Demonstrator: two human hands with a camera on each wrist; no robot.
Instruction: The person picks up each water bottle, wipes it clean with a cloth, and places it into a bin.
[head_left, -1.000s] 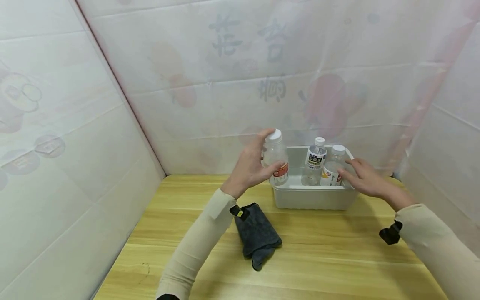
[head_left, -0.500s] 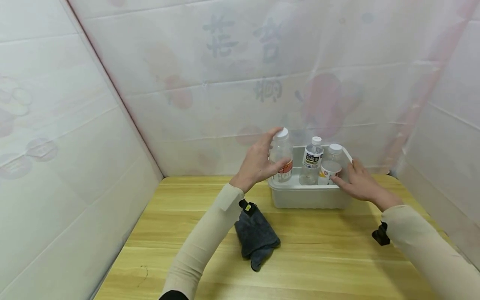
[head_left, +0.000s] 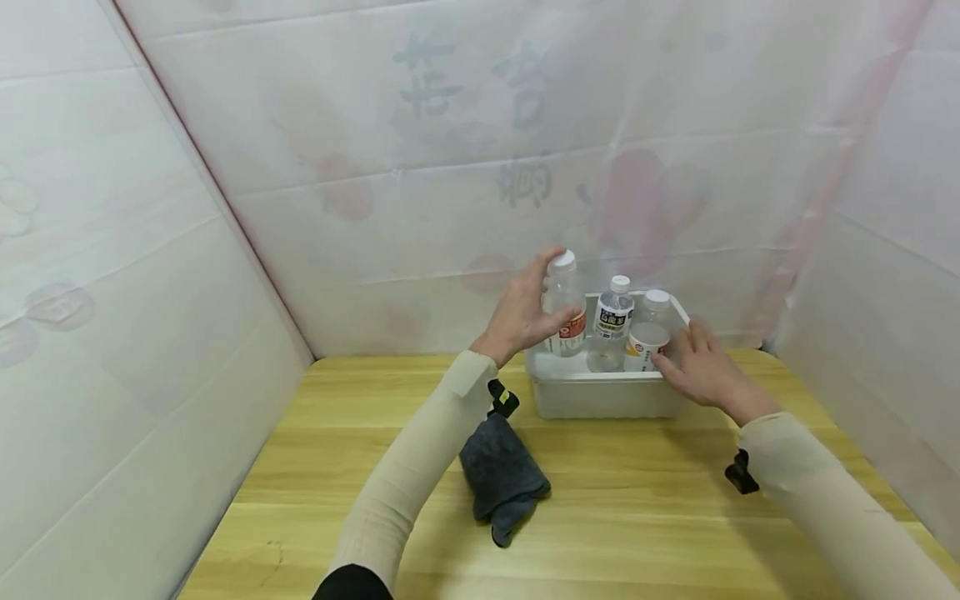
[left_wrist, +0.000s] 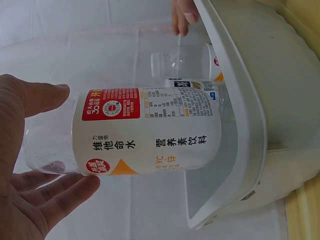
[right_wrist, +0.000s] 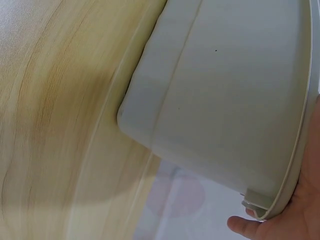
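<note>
My left hand grips a clear plastic drink bottle with a white cap and a red-and-white label, thumb on one side and fingers on the other. The bottle stands over the left end of a pale plastic bin, its lower end overlapping the bin's opening. Two more clear bottles are upright inside: a slim oolong tea bottle in the middle and a wider bottle with a white-and-orange label at the right. My right hand holds the bin's right rim, fingers bent over its far corner.
A folded dark grey cloth lies on the wooden table in front of the bin, near my left forearm. White printed sheets hang as walls behind and at both sides, close behind the bin.
My left hand has carried its bottle rightward, from the bin's left edge to over its opening. My right hand stays at the right rim. The whole head view has shifted slightly.
</note>
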